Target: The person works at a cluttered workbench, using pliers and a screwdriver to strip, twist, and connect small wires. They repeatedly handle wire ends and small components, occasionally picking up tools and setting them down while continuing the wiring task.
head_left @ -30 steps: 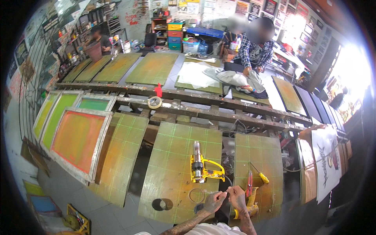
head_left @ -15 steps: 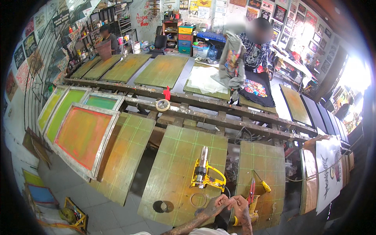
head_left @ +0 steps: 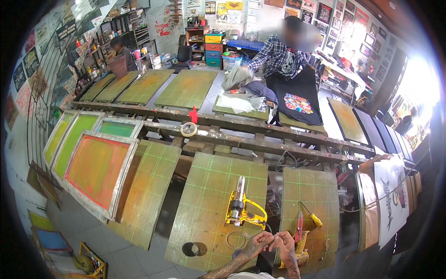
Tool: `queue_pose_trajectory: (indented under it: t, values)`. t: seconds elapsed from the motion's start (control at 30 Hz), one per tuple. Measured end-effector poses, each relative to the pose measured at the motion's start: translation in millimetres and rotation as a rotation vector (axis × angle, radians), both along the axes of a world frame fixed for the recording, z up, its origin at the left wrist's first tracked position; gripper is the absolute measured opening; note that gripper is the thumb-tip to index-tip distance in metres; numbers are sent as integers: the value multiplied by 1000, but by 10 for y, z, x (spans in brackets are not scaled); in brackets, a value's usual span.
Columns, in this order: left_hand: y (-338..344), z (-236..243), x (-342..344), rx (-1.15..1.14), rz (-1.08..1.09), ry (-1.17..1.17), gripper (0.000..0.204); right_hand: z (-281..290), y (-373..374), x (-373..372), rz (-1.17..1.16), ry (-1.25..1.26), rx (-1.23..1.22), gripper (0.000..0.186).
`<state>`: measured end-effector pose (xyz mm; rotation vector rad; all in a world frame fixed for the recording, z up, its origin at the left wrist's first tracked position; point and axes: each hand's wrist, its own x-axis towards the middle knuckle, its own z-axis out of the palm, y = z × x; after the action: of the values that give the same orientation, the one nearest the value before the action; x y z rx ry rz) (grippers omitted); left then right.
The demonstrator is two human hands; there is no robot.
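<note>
My left hand and my right hand meet at the fingertips in a pinch near the board's front, on something too small to make out. Just beyond them, an opened yellow heat gun with a metal barrel lies on the green-gridded board, near a thin ring and a dark hollow cylinder. On the right board, a yellow-handled screwdriver and a red hand tool lie beside another yellow housing piece, partly behind my right hand.
Framed screens lean at left. A rail crosses behind, carrying a tape roll. A co-worker handles grey fabric by a printed black T-shirt. Another person is at left back. White sheets stand at right.
Across the rail, the co-worker has lifted the grey fabric and swung it leftward, uncovering the printed black T-shirt. My hands stay pinched together, shifted only slightly.
</note>
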<state>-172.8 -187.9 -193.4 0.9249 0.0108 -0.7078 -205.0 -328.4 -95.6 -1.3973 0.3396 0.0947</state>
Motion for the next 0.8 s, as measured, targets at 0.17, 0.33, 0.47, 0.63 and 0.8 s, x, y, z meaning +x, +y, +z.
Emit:
queue_pose_trajectory:
  t: [0.17,0.33,0.47,0.63,0.8]
  values:
    - [116,278,92,71,-58,35,31,103,47,42,69,8,-95,9]
    - [244,378,123,41,-75,47,34,205,113,57,56,23,6,9]
    - [289,468,123,58,-59,24,33,118,143,22,12,-13,-13,13]
    - [339,397,103,98,-64,2,33,151,123,16,64,-7,-81,12]
    - [396,312,97,93,-89,-24,31,141,107,-31,73,-13,23,15]
